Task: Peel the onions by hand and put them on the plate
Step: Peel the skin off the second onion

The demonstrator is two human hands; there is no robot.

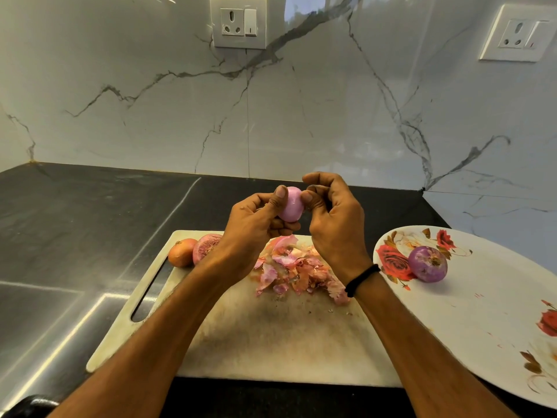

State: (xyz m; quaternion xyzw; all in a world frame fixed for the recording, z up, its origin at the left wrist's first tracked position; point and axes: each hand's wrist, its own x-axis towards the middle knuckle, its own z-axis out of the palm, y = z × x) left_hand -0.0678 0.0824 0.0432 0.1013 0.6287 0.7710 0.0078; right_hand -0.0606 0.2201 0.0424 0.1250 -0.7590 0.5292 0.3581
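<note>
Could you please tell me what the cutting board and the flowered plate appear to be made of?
Cutting board: probably white plastic, matte, stained and scuffed, with a moulded handle slot. Plate: likely melamine or glazed ceramic; smooth, faintly glossy, with printed red roses.

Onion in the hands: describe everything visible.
The held onion is small, rounded, pale pink and glossy; no papery skin shows on the visible side. It is up in the air above the cutting board and the peel heap. The left hand grips it, thumb over its left side; the right hand pinches its right edge. Its far side is hidden.
</note>
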